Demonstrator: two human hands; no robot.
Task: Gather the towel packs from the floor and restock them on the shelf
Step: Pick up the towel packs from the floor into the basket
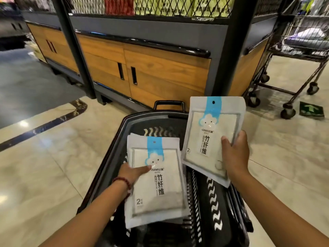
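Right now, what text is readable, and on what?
"竹纤维": down the front of the lower pack in the left hand and the upper pack in the right hand.
"2": bottom left corner of both packs.
Brand line beginning "yun": both packs, rest blurred.
Floor sign: an arrow, no words.
Shelf edge print: blurred.

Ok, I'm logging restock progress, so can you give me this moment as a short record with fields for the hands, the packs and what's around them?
left hand: left hand grips a stack of towel packs, thumb on top; count unclear
right hand: right hand holds a single towel pack by its lower right edge
below the packs: dark plastic basket
stage: packs in hand, not yet shelved
ahead: shelf unit with wooden doors, mesh above
right side: wire cart on wheels
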